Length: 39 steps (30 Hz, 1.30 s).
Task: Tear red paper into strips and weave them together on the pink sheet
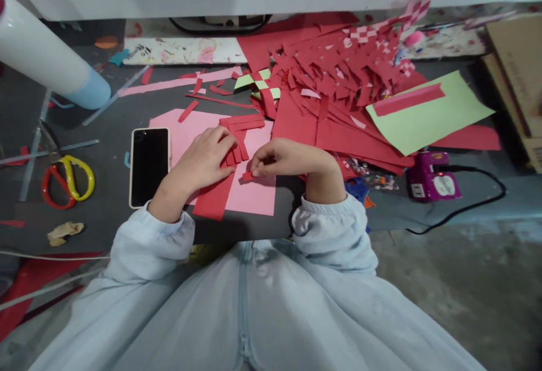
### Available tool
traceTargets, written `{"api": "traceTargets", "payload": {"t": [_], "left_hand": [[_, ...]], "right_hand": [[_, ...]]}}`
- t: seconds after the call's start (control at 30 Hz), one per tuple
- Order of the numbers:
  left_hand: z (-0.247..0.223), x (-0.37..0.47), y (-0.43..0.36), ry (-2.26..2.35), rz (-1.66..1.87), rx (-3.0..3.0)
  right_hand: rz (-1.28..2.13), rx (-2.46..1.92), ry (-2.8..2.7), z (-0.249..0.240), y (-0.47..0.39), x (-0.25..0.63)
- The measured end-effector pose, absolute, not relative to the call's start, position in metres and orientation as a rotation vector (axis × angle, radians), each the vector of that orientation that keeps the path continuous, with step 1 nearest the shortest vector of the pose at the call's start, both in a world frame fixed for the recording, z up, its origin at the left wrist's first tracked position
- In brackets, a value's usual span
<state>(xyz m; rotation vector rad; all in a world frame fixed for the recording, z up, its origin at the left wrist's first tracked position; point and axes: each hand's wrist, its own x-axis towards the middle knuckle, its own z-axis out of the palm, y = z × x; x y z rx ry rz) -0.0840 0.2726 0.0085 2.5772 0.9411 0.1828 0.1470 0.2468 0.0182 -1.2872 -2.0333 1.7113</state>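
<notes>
The left hand [208, 153] lay over a slit piece of red paper [212, 199] on a pink sheet [256, 199], its fingers bent and resting on the cut strips; whether it gripped any of them could not be told. The right hand [290, 157] was closed in a pinch — thumb and fingertips on a small red strip [247, 177] — over the right half of the same sheet. The slit paper's uncut end ran past the pink sheet's near edge, while folded red strips [241, 122] lay toward its far edge.

The sheet was close to the near edge of a dark table [108, 213]. A phone [149, 167], its screen black, lay at the sheet's left side. Nearer the table's left end were scissors [70, 178] with one red and one yellow handle, a crumpled beige scrap [65, 234] by the near edge, and a large white container [46, 43] with a blue base.

Beyond the right hand, a heap of cut red paper [322, 74] spread to the far edge. A green sheet [440, 119] with a red band [409, 100] across it lay right of the heap; a purple box [427, 182] with a cable [470, 168] sat by the near edge, and cardboard [519, 66] stood toward the far right corner.
</notes>
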Motion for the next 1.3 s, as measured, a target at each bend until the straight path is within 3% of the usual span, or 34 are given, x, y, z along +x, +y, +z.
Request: {"api": "traceTargets", "payload": {"t": [1.3], "left_hand": [[0.0151,-0.0875,0.2758,0.933,0.147,2.470]], "right_hand": [[1.643,-1.287,-2.058,0.0154,0.2474,0.1448]]}}
